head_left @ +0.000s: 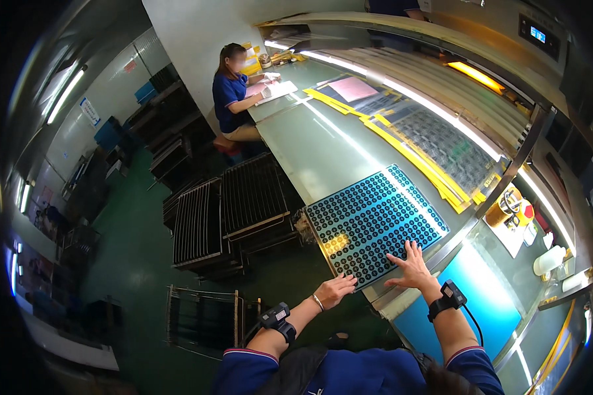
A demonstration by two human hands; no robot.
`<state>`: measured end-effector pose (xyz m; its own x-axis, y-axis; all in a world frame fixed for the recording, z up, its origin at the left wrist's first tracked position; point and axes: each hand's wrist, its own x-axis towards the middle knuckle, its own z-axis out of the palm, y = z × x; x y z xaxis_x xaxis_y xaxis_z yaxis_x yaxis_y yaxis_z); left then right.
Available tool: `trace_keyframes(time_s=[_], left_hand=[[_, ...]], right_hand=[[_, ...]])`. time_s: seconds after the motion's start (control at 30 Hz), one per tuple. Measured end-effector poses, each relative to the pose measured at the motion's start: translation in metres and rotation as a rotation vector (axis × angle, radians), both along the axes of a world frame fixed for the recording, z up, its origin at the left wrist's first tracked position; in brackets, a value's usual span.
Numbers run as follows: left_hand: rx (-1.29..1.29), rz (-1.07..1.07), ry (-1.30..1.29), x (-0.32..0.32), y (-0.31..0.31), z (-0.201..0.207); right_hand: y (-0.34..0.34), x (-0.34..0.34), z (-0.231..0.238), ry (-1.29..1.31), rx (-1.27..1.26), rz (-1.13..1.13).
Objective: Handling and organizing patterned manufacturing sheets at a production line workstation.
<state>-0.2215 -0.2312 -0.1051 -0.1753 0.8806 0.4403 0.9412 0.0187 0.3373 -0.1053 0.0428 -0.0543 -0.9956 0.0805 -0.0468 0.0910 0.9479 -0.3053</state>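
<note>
A glossy blue sheet [375,224] with rows of small dark round marks lies flat on the pale worktable [310,171], its near left corner close to the table's edge. My left hand [336,289] is at that near left corner, its fingers bent over the sheet's rim and the thumb side partly hidden. Over the near right part of the sheet, my right hand [412,268] is open with fingers spread, the fingertips resting on or just above its surface. A plain blue board [468,296] lies beside my right forearm.
Patterned dark film [438,141] edged with yellow tape lies beyond the sheet, under a bright tube light [428,99]. Black slatted racks [197,220] stand on the floor at left. Another person [230,99] works at the table's far end. White containers [550,260] stand at right.
</note>
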Motion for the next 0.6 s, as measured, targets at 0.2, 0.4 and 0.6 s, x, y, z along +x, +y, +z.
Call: trace_keyframes(time_s=[0.2,0.4,0.6], left_hand=[[0.080,0.323,-0.290,-0.011,0.015,0.011],[0.214,0.215,-0.048,-0.038,0.036,0.069],[0.323,-0.392,0.089,0.017,0.065,0.088]], right_hand=[[0.004,0.000,-0.009,0.039,-0.017,0.024],[0.012,-0.019,-0.025,0.063,-0.025,-0.033],[0.011,-0.025,-0.004,-0.113,0.005,-0.084]])
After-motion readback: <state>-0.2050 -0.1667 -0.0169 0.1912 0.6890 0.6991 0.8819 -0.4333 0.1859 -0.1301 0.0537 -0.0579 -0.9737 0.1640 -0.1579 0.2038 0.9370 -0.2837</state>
